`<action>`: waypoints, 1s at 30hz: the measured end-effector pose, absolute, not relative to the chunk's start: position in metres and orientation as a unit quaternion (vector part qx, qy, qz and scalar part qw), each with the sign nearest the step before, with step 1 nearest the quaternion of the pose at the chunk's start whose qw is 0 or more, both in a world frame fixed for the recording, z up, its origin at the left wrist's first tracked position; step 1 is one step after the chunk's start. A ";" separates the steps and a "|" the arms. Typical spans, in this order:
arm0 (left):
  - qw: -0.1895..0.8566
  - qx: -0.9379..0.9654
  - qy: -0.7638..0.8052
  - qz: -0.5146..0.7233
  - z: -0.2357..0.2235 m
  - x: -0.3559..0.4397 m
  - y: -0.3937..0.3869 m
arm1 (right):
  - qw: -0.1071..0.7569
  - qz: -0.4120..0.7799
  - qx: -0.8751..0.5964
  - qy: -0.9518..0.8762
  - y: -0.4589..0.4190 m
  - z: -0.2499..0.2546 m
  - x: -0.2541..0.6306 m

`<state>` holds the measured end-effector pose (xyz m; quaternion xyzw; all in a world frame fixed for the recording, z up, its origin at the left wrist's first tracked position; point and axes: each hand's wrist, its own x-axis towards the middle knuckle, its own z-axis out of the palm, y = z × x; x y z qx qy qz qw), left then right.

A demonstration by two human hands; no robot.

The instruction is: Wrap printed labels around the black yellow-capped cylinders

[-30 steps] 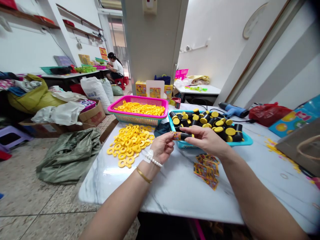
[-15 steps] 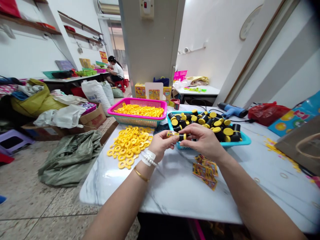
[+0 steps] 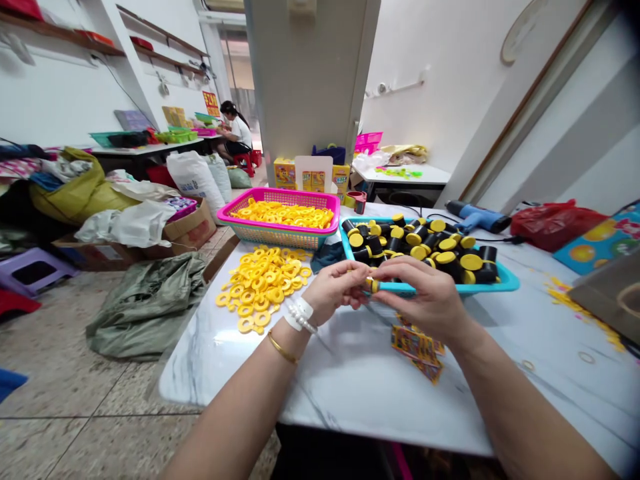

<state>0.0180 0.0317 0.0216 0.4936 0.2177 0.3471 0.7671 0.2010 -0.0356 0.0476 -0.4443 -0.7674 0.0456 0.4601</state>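
Well, the largest thing before me is the white surface (image 3: 225, 360), glossy and grey-veined like marble, its near part partly hidden behind my forearms, which run out of view at the bottom. The turquoise tub (image 3: 480, 288) on it holds a jumble of smooth black cylinders (image 3: 450, 263) with flat yellow ends; my hands cover part of its near rim. To its left, the pink basket (image 3: 280, 229), with openwork sides, sits in a pale mesh one (image 3: 275, 239) and is heaped with yellow plastic pieces (image 3: 285, 215). Nearer me lies a loose pile of yellow rings (image 3: 267, 280), each with a small tab where I can make one out.

My left hand (image 3: 333, 291) and right hand (image 3: 425, 293) meet in front of the tub, both sets of fingers pinching one small tube (image 3: 371, 285) between them. Only its black-and-yellow end shows; the rest is hidden. Under my right hand are thin printed labels (image 3: 417, 347), overlapping, partly covered, too small to read. Smallest are my beaded bracelet (image 3: 304, 321) and smooth gold bangle (image 3: 281, 348).
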 end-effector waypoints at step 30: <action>0.500 0.657 0.238 0.511 0.032 0.017 0.015 | 0.598 0.483 -0.476 -0.427 -0.024 0.034 0.181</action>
